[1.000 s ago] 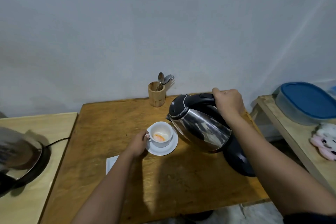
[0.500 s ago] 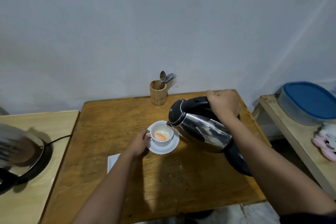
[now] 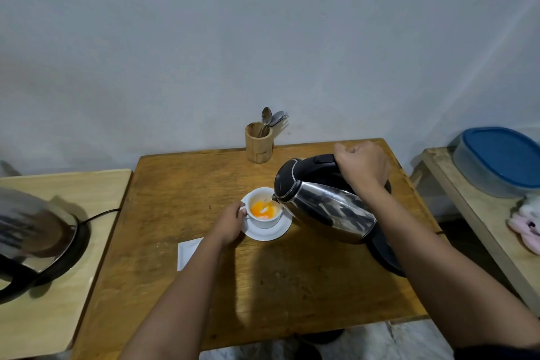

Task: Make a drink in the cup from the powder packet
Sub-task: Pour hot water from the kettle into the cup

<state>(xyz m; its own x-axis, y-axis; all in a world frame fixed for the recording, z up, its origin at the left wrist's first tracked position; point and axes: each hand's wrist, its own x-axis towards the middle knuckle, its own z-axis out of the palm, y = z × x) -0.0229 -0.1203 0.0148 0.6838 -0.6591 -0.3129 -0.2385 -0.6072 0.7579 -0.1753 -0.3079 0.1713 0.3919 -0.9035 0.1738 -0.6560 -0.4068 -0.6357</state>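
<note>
A white cup (image 3: 264, 221) stands on a white saucer (image 3: 280, 232) in the middle of the wooden table (image 3: 263, 280). Orange liquid with a pale lump fills its bottom. My left hand (image 3: 229, 223) grips the cup's handle. My right hand (image 3: 362, 166) holds the black handle of a steel kettle (image 3: 324, 207). The kettle is tilted, its spout over the cup's rim, and water runs into the cup. A white packet (image 3: 187, 253) lies on the table, partly hidden under my left forearm.
A wooden holder with spoons and a fork (image 3: 259, 142) stands at the table's far edge. The kettle's black base (image 3: 385, 254) sits under my right arm. A pot with a glass lid (image 3: 32, 231) is on the left table. A blue-lidded container (image 3: 502, 161) rests on the right bench.
The kettle has tilted further and its spout has come over the cup. Water now pours in, and the orange content has spread in the cup.
</note>
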